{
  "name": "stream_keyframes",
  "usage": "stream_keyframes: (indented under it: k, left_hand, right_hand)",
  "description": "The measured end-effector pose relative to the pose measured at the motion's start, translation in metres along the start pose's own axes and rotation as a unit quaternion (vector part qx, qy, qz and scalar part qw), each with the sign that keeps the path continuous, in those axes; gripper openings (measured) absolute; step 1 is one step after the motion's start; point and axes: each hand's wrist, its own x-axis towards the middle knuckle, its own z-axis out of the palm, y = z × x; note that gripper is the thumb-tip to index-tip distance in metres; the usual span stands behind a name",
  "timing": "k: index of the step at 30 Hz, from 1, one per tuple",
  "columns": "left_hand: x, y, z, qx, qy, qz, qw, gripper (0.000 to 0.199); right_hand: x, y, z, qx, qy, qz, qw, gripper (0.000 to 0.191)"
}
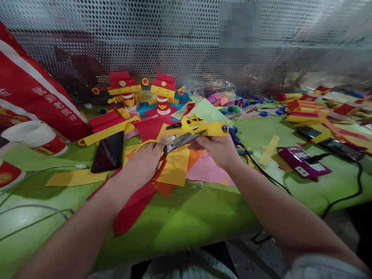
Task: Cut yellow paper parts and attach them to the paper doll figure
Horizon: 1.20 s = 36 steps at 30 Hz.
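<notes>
Head cam: L hand [147, 161] is wrapped round the handles of the scissors [181, 142], blades pointing up-right to the yellow paper [216, 128]; can't tell how far apart the blades are. R hand [217, 147] pinches the paper's lower edge btwn thumb & fingers, just right of the tips, above the pink sheet [207, 170] on the green tabletop [186, 217]. For a clean cut, prob. best to hold paper taut, feed it w/ R hand, take short snips & mind R fingertips, b/c they're v. near the blades.
</notes>
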Motion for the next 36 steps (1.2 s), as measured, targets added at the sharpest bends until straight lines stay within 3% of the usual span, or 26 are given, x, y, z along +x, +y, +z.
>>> stream_keyframes:
  k: [16, 27, 36]
  left_hand:
    - [0.000, 0.000, 0.000, 0.017, -0.026, -0.012, 0.999, 0.055]
    - [0.002, 0.004, 0.006, -0.091, -0.022, 0.003, 0.996, 0.062]
    - [0.003, 0.005, 0.011, -0.145, -0.001, 0.005, 0.989, 0.065]
  right_hand:
    - [0.000, -0.004, -0.003, -0.027, -0.024, 0.026, 0.999, 0.041]
    - [-0.001, -0.005, 0.001, 0.028, -0.011, 0.030, 0.999, 0.043]
    - [-0.002, -0.003, 0.003, 0.044, -0.042, 0.028, 0.998, 0.038]
